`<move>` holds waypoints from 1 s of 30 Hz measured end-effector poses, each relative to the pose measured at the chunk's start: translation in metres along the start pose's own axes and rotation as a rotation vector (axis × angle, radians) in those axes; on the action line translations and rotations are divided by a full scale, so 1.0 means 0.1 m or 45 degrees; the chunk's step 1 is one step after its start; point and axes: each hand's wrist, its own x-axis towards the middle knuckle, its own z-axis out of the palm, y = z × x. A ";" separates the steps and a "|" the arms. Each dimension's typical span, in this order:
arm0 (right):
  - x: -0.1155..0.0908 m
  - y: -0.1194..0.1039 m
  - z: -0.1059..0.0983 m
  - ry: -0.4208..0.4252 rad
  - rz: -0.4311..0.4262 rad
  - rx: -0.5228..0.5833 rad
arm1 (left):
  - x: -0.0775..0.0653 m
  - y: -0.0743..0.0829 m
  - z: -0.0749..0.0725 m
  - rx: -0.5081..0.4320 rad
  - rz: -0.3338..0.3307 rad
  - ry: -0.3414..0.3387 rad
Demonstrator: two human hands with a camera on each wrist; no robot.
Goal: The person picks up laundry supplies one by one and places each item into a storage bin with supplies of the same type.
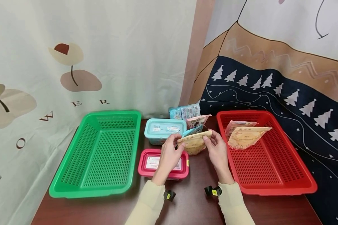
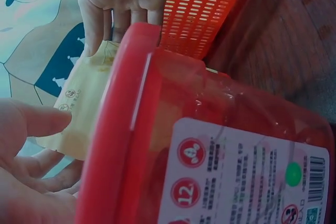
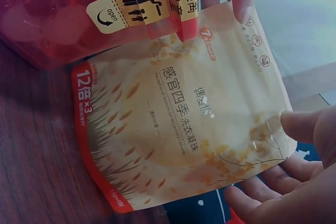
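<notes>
A yellow pouch of laundry capsules (image 3: 152,108) stands between both hands, its top edge pinched at either end. My left hand (image 1: 170,153) grips the left corner, thumb on the near face. At the right corner, my right hand (image 1: 217,151) does the same, with its fingers behind the pouch. Just in front and to the left is a pink-lidded box (image 1: 163,164), which covers part of the pouch in the left wrist view. Behind the pouch stand a blue pouch (image 1: 192,130) and a pink pouch (image 1: 197,121).
A green basket (image 1: 108,190) is on the left, a red basket (image 1: 276,190) on the right. In the red one stand a yellow pouch (image 1: 246,137) and a pink pouch (image 1: 232,125). A light-blue-lidded box (image 1: 164,128) and blue packets (image 1: 190,112) sit near the curtain.
</notes>
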 end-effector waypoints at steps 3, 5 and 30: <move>0.01 0.02 0.02 0.033 0.005 0.024 | 0.01 -0.01 0.01 0.001 0.014 0.009; 0.02 0.02 0.03 0.057 0.002 0.017 | 0.01 -0.01 0.01 0.015 0.025 0.016; 0.02 0.00 0.02 0.145 0.040 0.068 | 0.05 -0.04 0.03 0.226 0.144 0.128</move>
